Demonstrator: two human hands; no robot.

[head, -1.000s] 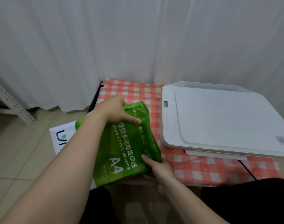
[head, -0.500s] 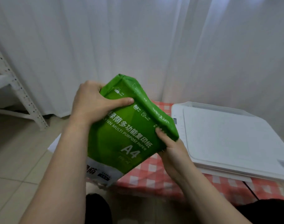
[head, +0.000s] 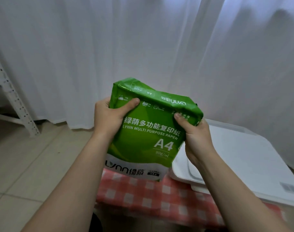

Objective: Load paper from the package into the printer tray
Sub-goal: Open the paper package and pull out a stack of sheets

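Curtains (head: 142, 39) are hanging behind; left hand (head: 109, 118) and right hand (head: 195, 136) are gripping the package (head: 148, 131); I'm favouring unfolding its top gently.

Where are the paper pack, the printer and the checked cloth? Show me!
paper pack (head: 148, 131): head view, on its green front.
printer (head: 243, 156): head view, on its flat white lid.
cloth (head: 151, 195): head view, on a bare patch below the pack.

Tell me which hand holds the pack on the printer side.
The right hand: it grips the upper right corner of the green paper package, in front of the white printer. The left hand grips the opposite corner.
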